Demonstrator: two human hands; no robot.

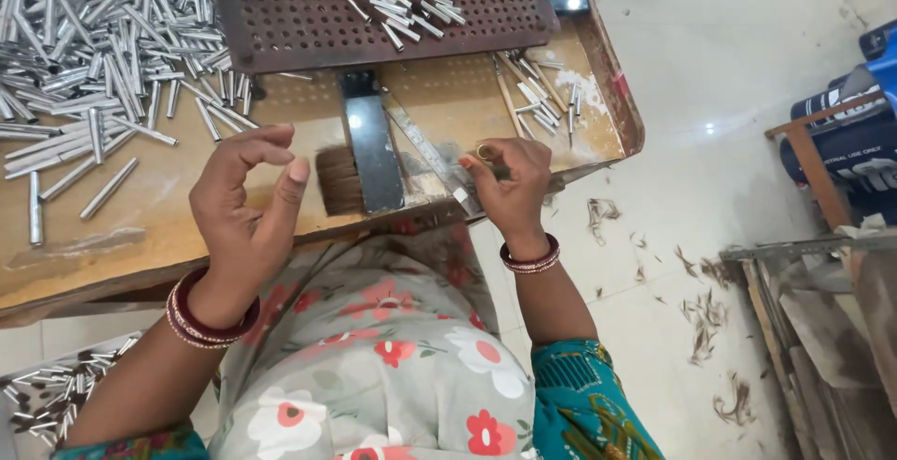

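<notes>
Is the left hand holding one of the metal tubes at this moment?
No. The left hand is raised with curled fingers and nothing in it, while the metal tubes lie on the table beyond it.

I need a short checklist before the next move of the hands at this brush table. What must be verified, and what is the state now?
1. Right hand grips a small tube at the metal ruler: ok.
2. Left hand free: ok, lifted, holding nothing visible.
3. Bristle tuft within reach beside the black bar: ok.
4. Metal tubes in supply: ok, a big pile.
5. Bristles seated inside the tube: cannot tell, fingers hide it.
</notes>
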